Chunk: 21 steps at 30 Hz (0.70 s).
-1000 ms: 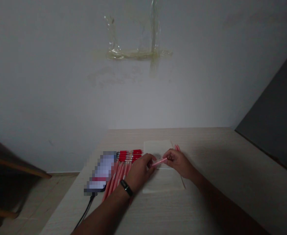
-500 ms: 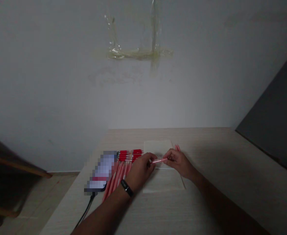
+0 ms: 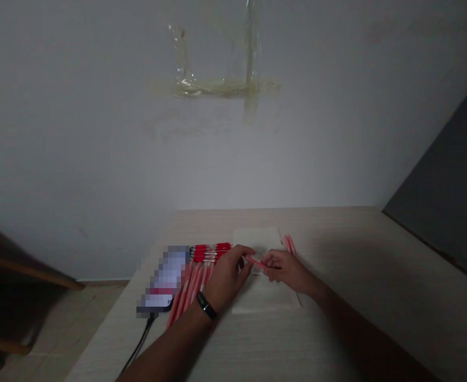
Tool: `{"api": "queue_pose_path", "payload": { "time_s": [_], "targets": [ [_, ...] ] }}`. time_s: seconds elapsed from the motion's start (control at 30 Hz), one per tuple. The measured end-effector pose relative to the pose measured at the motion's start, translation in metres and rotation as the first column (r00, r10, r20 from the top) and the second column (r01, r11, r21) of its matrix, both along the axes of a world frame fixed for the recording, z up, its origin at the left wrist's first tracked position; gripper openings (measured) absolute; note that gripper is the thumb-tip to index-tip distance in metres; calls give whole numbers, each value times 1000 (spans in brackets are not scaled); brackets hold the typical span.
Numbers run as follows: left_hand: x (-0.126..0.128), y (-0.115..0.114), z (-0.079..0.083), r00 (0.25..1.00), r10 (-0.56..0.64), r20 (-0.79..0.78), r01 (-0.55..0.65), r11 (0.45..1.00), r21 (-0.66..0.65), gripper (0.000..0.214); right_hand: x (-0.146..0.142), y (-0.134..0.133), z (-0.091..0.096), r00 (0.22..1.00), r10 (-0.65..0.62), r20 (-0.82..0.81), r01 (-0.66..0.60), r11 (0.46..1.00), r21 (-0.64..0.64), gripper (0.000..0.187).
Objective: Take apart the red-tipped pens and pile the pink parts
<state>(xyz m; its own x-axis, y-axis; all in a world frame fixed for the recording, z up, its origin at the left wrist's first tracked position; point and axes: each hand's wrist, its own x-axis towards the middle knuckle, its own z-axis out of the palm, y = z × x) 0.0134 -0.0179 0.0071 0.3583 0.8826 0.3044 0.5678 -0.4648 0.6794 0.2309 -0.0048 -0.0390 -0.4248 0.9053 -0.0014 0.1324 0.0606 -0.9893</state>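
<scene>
A slim pink pen (image 3: pixel 254 261) is pinched between both hands, slanting down to the right. My left hand (image 3: pixel 228 269) grips its left end with thumb and fingers, a dark band on the wrist. The other end is in the fingers of my right hand (image 3: pixel 284 268). Below them lies a pale rectangular sheet or pouch (image 3: pixel 263 300) on the table. Left of my left hand are several red pens (image 3: pixel 213 250) with silver parts and, nearer me, several pink pens (image 3: pixel 189 286). Beyond my right hand lie more pink pens (image 3: pixel 290 244).
At the table's left side lies a phone (image 3: pixel 165 278), blurred out, with a black cable (image 3: pixel 140 339) running off the near edge. The pale wooden table (image 3: pixel 337 223) meets a grey wall (image 3: pixel 297 164) bearing clear tape (image 3: pixel 217 89). A dark panel (image 3: pixel 452 185) stands at right.
The pink pen has tilted, its right end now lower. My right hand has turned and shifted slightly downward, uncovering more of the pink pens behind it. My left hand has barely moved.
</scene>
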Motion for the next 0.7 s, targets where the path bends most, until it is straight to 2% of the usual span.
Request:
{"api": "queue_pose_path", "payload": {
  "time_s": [0.23,0.43,0.7],
  "targets": [
    [0,-1,0,1000,-13,10,13,1000,18,21,1,-1,-2,1000,17,-5,-17,1000,-9,22],
    [0,-1,2,1000,21,10,-21,1000,-12,16,6,3,1,999,-52,-17,53,997,56,24],
    [0,-2,4,999,20,36,-20,1000,17,15,7,3,1,998,-65,20,63,995,79,24]
  ]
}}
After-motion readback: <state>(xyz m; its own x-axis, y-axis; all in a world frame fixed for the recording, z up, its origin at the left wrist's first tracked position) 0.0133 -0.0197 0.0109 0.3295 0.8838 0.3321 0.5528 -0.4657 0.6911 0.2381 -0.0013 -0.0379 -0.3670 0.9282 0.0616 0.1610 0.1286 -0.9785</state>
